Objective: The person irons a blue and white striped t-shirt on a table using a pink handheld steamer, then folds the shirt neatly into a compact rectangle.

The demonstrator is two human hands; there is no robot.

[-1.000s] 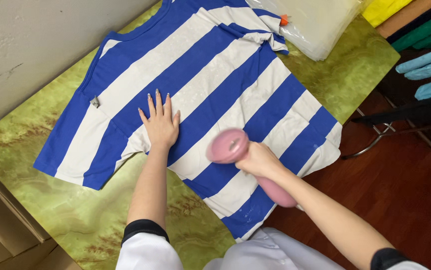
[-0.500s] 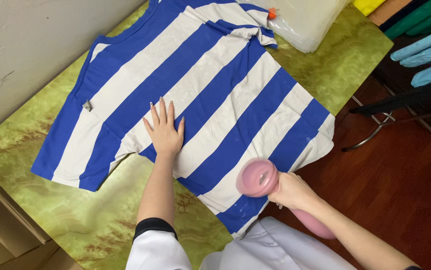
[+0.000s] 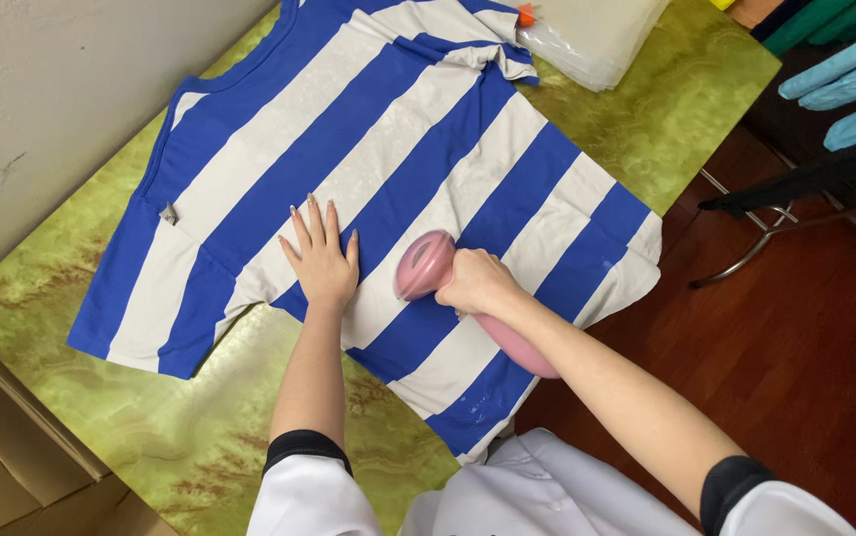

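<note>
1. Firmly, the right hand (image 3: 475, 283) wraps its fingers around the neck of a pink handheld steamer (image 3: 426, 264), whose rounded head sits just left of the knuckles and presses down on the cloth, while its handle runs back under the wrist.
2. Just beside the steamer head, on its far side from the right hand, the left hand (image 3: 322, 261) lies palm-down with fingers spread, flattening the fabric.
3. Beneath both hands stretches a blue-and-white striped T-shirt (image 3: 368, 169), laid flat; its collar lies well beyond the left fingertips, toward the wall, and its hem trails off the table edge below the right forearm.
4. A small grey tag (image 3: 169, 213) shows on the shirt, out to the left of the left hand near a sleeve.
5. Under the shirt, a green marbled table top (image 3: 140, 417) spreads out on either side of the left forearm.
6. Far ahead of the right hand, past the shirt's other sleeve, rests a clear plastic bag (image 3: 596, 40) with an orange clip (image 3: 525, 15).
7. To the right of the right arm lies dark red wooden floor (image 3: 795, 347), with a metal chair leg (image 3: 745, 263) and blue garments (image 3: 845, 84) hanging beyond it.
8. Cardboard boxes (image 3: 11, 457) stand down left of the left elbow.
</note>
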